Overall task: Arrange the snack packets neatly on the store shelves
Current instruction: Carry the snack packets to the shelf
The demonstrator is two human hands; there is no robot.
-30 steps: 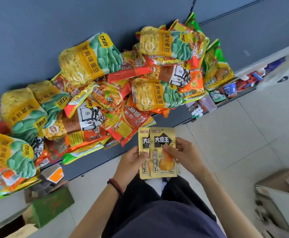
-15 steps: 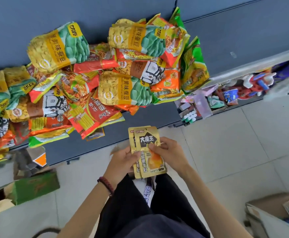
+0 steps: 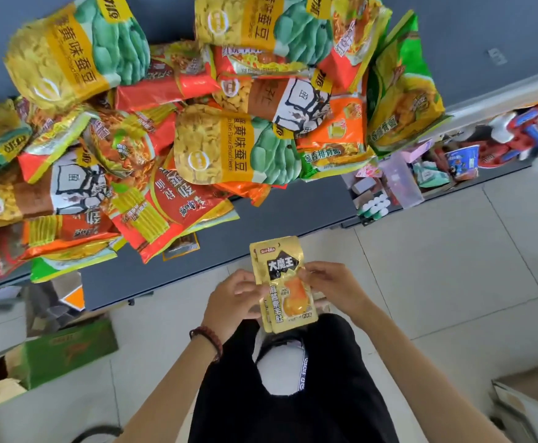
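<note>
- A dark grey shelf [image 3: 293, 215] is seen across the upper view, and a loose heap of snack packets [image 3: 341, 129] is piled on it, overlapping at odd angles.
- Yellow-and-green bean packets [image 3: 229, 151] are laid on top of the heap, and red packets [image 3: 165, 199] are spread beneath them toward the front edge.
- A green packet [image 3: 402, 91] is set at the heap's right end.
- A small dark packet [image 3: 181, 247] is laid flat at the front, partly tucked under a red one.
- A lower shelf [image 3: 497, 172] at the right is filled with small goods, a printed cup [image 3: 462, 161] among them.
- On the tiled floor [image 3: 453, 266], a green carton [image 3: 69, 350] is placed at the left and a cardboard box [image 3: 529, 401] at the lower right.
</note>
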